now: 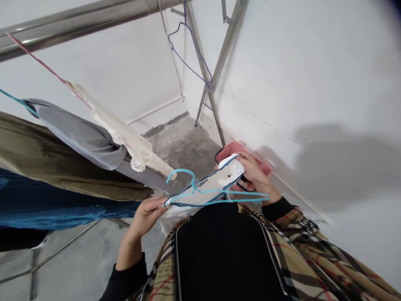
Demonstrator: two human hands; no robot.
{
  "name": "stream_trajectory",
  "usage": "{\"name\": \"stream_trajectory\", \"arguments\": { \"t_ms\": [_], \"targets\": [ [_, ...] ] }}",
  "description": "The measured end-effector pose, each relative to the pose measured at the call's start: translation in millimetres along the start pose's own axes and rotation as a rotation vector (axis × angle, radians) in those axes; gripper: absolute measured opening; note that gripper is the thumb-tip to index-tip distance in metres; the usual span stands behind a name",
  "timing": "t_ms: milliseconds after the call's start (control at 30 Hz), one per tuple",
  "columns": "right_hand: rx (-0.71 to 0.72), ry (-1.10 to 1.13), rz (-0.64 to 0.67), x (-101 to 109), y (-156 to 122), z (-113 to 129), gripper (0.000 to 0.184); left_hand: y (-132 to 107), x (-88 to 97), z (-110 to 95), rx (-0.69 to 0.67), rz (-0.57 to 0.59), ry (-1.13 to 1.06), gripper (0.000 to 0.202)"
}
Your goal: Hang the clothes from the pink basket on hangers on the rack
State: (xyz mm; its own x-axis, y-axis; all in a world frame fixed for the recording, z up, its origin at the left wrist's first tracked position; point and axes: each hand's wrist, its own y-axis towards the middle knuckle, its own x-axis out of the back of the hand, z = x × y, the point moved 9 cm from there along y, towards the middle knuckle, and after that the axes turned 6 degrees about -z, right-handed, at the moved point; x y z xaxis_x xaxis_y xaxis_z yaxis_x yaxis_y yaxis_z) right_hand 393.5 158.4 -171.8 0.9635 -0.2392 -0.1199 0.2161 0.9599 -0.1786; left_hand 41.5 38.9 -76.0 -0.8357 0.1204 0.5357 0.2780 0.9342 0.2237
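Note:
A white garment with dark blue edging [188,198] is stretched between my hands in front of my body. My left hand [149,215] pinches its left end, where one arm of a light blue clothes hanger [194,187] also lies. The hanger's hook points up and left, and its other arm reaches right, past the garment's edge. My right hand [250,169] grips the raised right end of the garment, with the fingers partly hidden behind the cloth. How far the hanger sits inside the garment I cannot tell.
Laundry hangs at the left: a cream lacy piece [125,131], a grey garment [78,131] and olive cloth [56,154]. A thick metal rail [78,23] crosses above. A purple hanger [188,50] hangs by crossed metal legs [208,85]. A pink basket [234,148] stands against the wall.

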Motion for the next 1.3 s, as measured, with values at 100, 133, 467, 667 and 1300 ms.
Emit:
{"name": "stream_trajectory", "arguments": {
  "t_ms": [100,133,467,667,1300],
  "targets": [
    [-0.070,0.072,0.016,2,-1,-1,0.031,-2,14.5,14,0.039,-0.151,0.072,0.019],
    [-0.084,0.085,0.007,3,0,-1,0.030,-3,17.7,19,0.052,-0.183,0.092,0.019],
    [0.050,-0.186,0.209,1,-19,27,0.027,-9,16.8,41,0.064,-0.301,0.345,0.023],
    [0.444,-0.648,0.351,-7,-40,77,0.036,-4,20.7,33,0.000,-0.349,0.276,0.020],
    [0.552,-0.590,0.277,15,-45,107,0.031,38,27.9,-2,-0.162,-0.409,0.070,0.019]
  ]
}}
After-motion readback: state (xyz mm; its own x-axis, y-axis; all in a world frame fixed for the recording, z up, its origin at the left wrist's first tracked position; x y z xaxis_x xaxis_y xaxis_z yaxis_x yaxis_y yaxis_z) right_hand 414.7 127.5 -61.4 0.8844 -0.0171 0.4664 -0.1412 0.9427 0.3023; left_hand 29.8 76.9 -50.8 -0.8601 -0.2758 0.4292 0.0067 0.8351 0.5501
